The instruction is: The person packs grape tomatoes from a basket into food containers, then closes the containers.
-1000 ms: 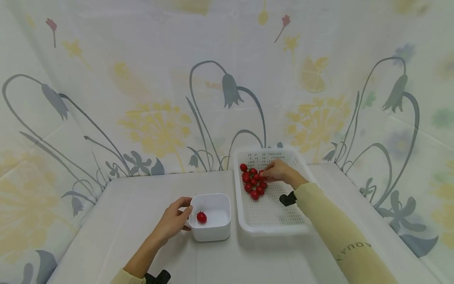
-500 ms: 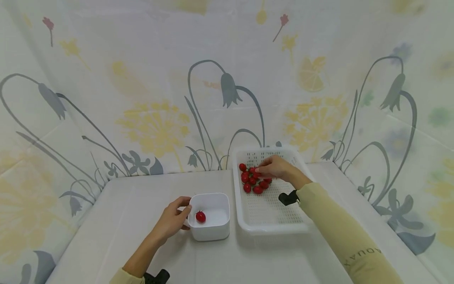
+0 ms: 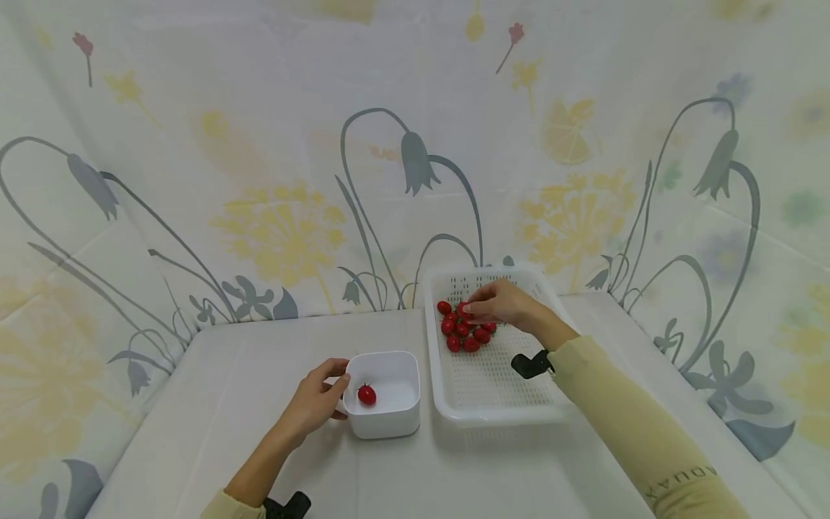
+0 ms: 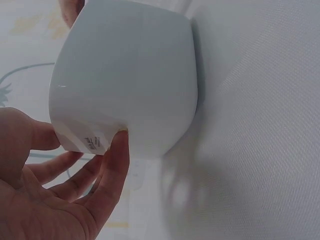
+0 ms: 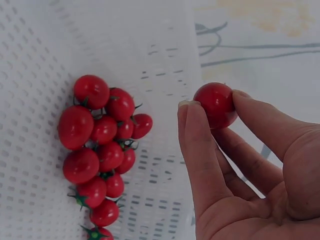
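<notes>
Cherry tomato point(image 5: 215, 104) — in right hand point(image 3: 508, 303)

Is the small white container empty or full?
Neither: one red tomato lies inside the small white container, its visible floor otherwise bare.

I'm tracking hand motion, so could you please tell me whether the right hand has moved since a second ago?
Yes: in the head view, the right hand has shifted slightly left and upward against the white perforated basket.
</notes>
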{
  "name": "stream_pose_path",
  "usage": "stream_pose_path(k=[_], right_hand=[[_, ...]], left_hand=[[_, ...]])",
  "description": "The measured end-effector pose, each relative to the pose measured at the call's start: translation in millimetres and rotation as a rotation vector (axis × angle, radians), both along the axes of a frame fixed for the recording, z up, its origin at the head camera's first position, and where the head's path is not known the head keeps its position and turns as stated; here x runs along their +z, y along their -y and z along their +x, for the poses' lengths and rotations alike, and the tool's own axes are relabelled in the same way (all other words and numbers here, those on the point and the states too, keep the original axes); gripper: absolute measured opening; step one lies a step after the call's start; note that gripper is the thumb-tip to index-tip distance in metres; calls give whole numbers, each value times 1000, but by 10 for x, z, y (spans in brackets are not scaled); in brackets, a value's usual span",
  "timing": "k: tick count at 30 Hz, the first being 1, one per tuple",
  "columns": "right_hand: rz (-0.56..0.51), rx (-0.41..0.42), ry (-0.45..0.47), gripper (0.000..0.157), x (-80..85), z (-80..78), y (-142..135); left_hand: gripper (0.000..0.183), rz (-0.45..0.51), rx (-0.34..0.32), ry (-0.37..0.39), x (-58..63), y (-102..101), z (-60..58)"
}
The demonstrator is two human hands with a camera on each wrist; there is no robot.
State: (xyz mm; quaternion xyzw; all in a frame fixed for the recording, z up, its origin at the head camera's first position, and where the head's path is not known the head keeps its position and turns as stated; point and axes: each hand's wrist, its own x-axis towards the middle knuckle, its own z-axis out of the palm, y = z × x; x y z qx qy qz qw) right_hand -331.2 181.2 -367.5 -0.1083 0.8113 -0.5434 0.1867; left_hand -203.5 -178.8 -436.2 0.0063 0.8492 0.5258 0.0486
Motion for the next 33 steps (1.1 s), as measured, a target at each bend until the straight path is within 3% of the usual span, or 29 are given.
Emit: stream_pose_path(k=[19, 26, 33], right_hand=[[14, 18, -107, 33, 172, 292, 71], [-12, 17, -106, 30, 231, 399, 143], [26, 9, -221, 25, 272, 542, 252]], left_hand=[[37, -1, 3, 7, -1, 0, 2], [37, 5, 0, 7, 4, 0, 9], [36, 14, -2, 5, 10, -2, 14]])
